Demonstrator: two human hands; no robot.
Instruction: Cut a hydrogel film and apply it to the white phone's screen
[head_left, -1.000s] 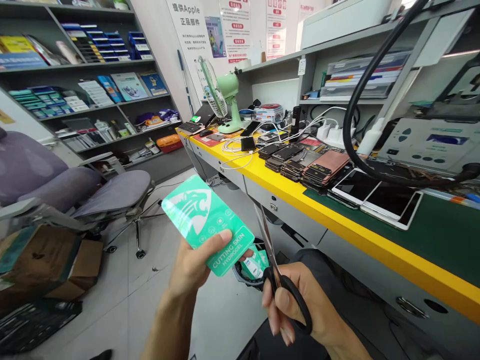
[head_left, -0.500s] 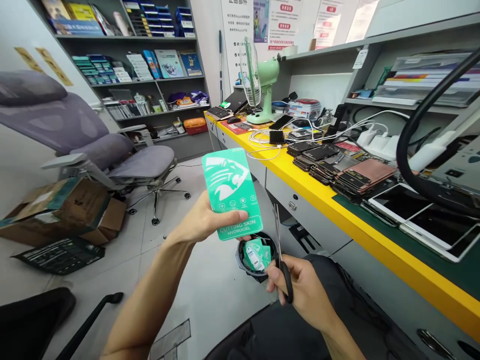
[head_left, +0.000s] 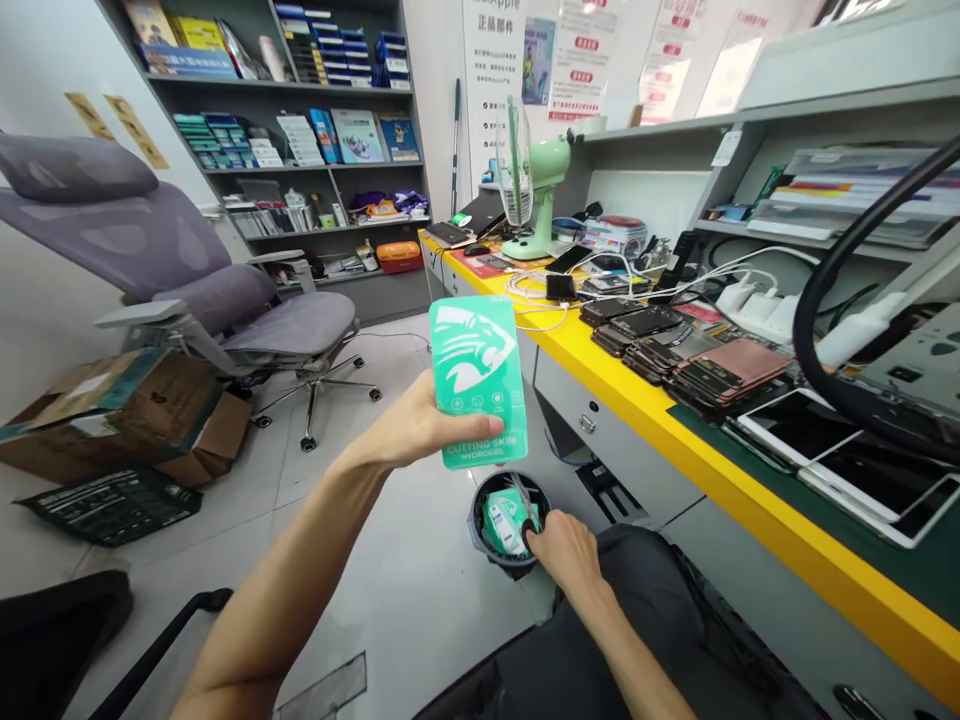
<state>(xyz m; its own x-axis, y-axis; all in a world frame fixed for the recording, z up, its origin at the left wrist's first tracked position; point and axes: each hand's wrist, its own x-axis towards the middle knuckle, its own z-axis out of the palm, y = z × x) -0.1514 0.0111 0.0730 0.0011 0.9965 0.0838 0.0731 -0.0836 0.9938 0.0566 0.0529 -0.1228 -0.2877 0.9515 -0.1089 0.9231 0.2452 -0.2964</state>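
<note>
My left hand (head_left: 416, 430) is closed on a green packet (head_left: 478, 378) printed with a white animal head and the words CUTTING SKIN HYDROGEL, held upright in front of me. Lower down, my right hand (head_left: 564, 548) is closed on black-handled scissors (head_left: 525, 508), their blades pointing up over a small black bin (head_left: 480, 525). Green scraps of packaging (head_left: 502, 522) lie inside the bin. The scissor handles are mostly hidden by my fingers.
A yellow-edged workbench (head_left: 675, 425) runs along the right, carrying stacks of phones (head_left: 675, 350), tablets (head_left: 795, 425), cables and a green desk fan (head_left: 536, 195). A grey office chair (head_left: 225, 300), cardboard boxes (head_left: 127, 410) and stocked shelves (head_left: 300, 150) stand at the left.
My right hand with the scissors has dropped down and away from the packet to the bin's rim. The packet has risen slightly and turned more upright. My view has shifted left.
</note>
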